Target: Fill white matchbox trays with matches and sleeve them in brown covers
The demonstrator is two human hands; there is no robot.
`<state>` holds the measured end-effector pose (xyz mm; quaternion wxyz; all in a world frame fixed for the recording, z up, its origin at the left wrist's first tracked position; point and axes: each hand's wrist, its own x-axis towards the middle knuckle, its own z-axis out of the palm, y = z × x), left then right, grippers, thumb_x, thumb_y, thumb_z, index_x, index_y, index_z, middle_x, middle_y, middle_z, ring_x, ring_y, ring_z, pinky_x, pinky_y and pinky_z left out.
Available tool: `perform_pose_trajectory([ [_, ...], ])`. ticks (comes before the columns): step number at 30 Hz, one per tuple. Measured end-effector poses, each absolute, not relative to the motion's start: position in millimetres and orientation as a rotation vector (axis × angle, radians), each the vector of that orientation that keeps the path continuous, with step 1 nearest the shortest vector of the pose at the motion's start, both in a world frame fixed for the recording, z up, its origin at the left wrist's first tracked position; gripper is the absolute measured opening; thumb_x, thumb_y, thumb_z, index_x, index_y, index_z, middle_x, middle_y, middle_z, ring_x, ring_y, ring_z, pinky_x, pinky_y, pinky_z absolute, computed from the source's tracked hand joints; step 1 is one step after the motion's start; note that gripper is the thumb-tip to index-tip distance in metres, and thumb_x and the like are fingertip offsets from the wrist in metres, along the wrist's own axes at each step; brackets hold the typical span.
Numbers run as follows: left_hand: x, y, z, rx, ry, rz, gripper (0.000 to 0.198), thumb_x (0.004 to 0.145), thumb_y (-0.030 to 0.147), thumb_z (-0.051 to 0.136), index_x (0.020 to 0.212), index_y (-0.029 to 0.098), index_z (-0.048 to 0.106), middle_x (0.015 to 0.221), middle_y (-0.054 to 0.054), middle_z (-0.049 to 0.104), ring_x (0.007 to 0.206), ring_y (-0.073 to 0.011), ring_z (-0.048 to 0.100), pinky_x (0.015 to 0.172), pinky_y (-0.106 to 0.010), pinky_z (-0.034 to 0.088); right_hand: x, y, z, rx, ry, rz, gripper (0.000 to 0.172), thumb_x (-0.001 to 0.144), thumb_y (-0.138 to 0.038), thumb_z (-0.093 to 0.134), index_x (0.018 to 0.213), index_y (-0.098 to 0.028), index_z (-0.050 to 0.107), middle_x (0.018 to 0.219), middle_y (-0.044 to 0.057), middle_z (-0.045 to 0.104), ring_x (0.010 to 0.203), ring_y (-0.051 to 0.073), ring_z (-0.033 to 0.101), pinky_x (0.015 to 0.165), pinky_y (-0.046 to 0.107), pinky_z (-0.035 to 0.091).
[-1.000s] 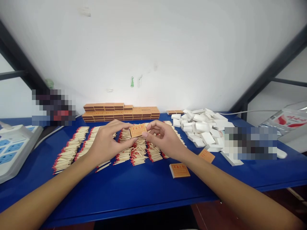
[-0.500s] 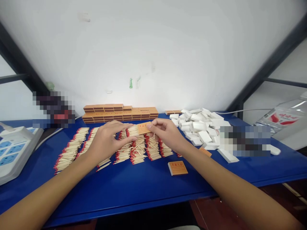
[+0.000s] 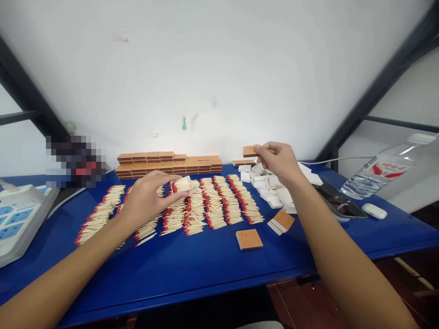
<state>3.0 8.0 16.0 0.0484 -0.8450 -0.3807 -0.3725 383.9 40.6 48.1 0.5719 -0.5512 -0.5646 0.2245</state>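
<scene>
My left hand (image 3: 146, 201) pinches a white inner matchbox tray (image 3: 181, 184) filled with matches, just above the rows of red-tipped matches (image 3: 212, 203) spread on the blue table (image 3: 192, 269). My right hand (image 3: 279, 161) is raised at the back right and grips an orange matchbox sleeve (image 3: 249, 151) above the pile of white trays (image 3: 274, 187). Two more orange matchboxes lie on the table, one at the front (image 3: 249, 239) and one (image 3: 281, 220) beside my right forearm.
A stacked wall of orange matchboxes (image 3: 168, 163) lines the back against the white wall. A white power strip (image 3: 18, 214) sits at the left. A phone (image 3: 338, 203), a white earbud case (image 3: 373, 210) and a water bottle (image 3: 384, 170) lie at the right.
The two hands pulled the matchbox apart: the right hand carried the orange sleeve up and to the back right, while the left hand kept the filled white tray over the matches.
</scene>
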Motion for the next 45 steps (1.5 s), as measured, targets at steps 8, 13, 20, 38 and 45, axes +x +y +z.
perform_pose_trajectory([
  [8, 3.0, 6.8, 15.6, -2.635, -1.182, -1.093, 0.046, 0.093, 0.061, 0.073, 0.119, 0.023, 0.077, 0.114, -0.009, 0.08, 0.104, -0.0267, 0.074, 0.093, -0.039, 0.057, 345.5, 25.3, 40.6, -1.125, -1.486, 0.866, 0.029, 0.084, -0.029, 0.07, 0.063, -0.02, 0.052, 0.087, 0.011, 0.077, 0.068, 0.018, 0.07, 0.057, 0.031, 0.056],
  [13, 14.8, 8.1, 23.5, -2.683, -1.145, -1.094, 0.046, 0.091, 0.063, 0.074, 0.114, 0.023, 0.079, 0.109, -0.008, 0.082, 0.1, -0.0267, 0.075, 0.089, -0.04, 0.057, 319.5, 14.9, 33.3, -1.039, -1.654, 1.124, 0.023, 0.086, -0.028, 0.074, 0.08, -0.024, 0.052, 0.06, -0.002, 0.065, 0.057, 0.02, 0.071, 0.053, 0.03, 0.053],
  [20, 61.1, 34.2, 34.4, -2.866, -1.114, -0.993, 0.034, 0.089, 0.052, 0.082, 0.114, 0.029, 0.082, 0.113, -0.005, 0.083, 0.103, -0.0277, 0.076, 0.09, -0.042, 0.056, 321.4, 22.4, 21.4, -1.107, -1.885, 1.039, 0.039, 0.095, -0.058, 0.072, 0.103, -0.021, 0.075, 0.083, 0.003, 0.073, 0.054, 0.014, 0.067, 0.057, 0.031, 0.054],
  [38, 126.2, 54.2, 18.8, -3.035, -1.14, -0.978, 0.034, 0.084, 0.048, 0.086, 0.109, 0.026, 0.084, 0.107, -0.007, 0.084, 0.09, -0.0275, 0.075, 0.079, -0.04, 0.056, 372.4, 43.3, 20.9, -1.119, -1.963, 1.112, 0.042, 0.083, -0.058, 0.083, 0.086, -0.016, 0.082, 0.075, 0.009, 0.077, 0.062, 0.017, 0.069, 0.065, 0.033, 0.059],
  [45, 124.9, 56.0, 11.9, -2.963, -1.197, -1.032, 0.043, 0.083, 0.046, 0.088, 0.118, 0.023, 0.081, 0.123, -0.011, 0.08, 0.116, -0.0332, 0.073, 0.099, -0.049, 0.055, 373.3, 44.5, 19.2, -1.216, -1.961, 1.039, 0.036, 0.08, -0.05, 0.087, 0.088, -0.016, 0.082, 0.065, 0.007, 0.074, 0.06, 0.019, 0.072, 0.063, 0.033, 0.061],
])
